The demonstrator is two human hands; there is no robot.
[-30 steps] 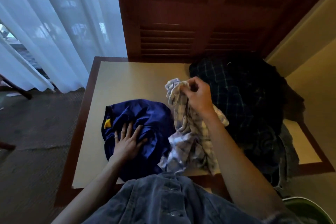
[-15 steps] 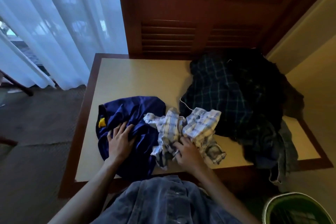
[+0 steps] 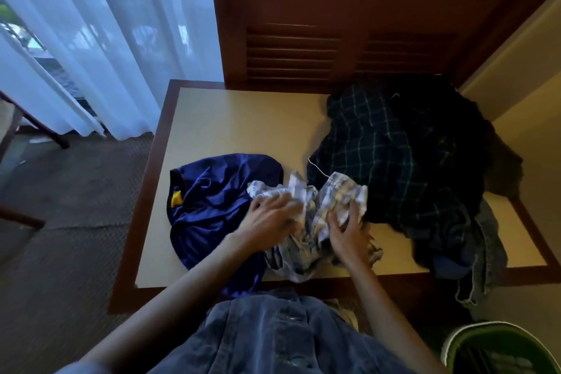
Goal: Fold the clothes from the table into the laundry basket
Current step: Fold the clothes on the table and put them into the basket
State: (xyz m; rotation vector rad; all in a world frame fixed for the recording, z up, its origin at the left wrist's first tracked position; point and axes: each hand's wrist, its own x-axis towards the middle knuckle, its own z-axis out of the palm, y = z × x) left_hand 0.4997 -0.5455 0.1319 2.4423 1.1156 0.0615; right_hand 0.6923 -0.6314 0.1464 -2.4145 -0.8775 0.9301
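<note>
While both hands rest on the crumpled white-and-grey checked cloth garment (image 3: 315,222), that garment lies bunched near the front edge of the cream worktop with dark wooden border (image 3: 236,124), between two other textiles. The left hand (image 3: 270,222) lies palm-down on the garment's left part, fingers (image 3: 273,202) spread fairly wide; motion blur hides whether they pinch any fabric. The right hand (image 3: 349,232) sits on the garment's right part, fingers (image 3: 353,212) curled into the folds and gripping cloth. The rumpled dark blue shiny fabric garment with yellow tag (image 3: 212,206) lies just left, touching the checked garment and partly under the left forearm. The heap of dark green plaid and denim clothing (image 3: 403,167) occupies the worktop's right side, spilling over the front edge. The green plastic laundry basket with white rim (image 3: 498,349) stands on the floor at lower right, only partly in view
</note>
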